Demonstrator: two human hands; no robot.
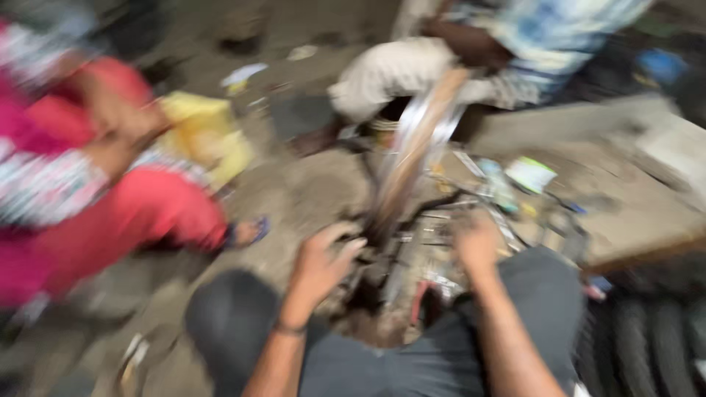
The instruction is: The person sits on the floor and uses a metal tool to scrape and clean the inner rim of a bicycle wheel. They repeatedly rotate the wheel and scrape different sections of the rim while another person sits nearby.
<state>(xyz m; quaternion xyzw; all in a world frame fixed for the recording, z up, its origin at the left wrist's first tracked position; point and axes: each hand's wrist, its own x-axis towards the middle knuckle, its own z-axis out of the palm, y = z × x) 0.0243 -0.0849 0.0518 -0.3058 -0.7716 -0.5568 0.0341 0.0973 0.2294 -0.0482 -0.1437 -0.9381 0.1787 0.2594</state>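
The picture is badly blurred by motion. A metal wheel rim (pixel 415 151) stands upright on the dirt ground in front of my knees. My left hand (pixel 323 257) curls over dark metal parts (pixel 382 254) at the rim's lower end. On the right side of those same parts rests my right hand (pixel 478 242), fingers bent down. Whether either hand grips anything cannot be made out. A person in a patterned shirt and light trousers (pixel 397 70) crouches at the rim's far end.
A person in red and pink clothes (pixel 110 198) sits at the left, next to a yellow container (pixel 209 136). Small tools and scraps (pixel 529 176) litter the ground at the right by a concrete slab (pixel 632 206). Dark tyres (pixel 647 338) lie at the lower right.
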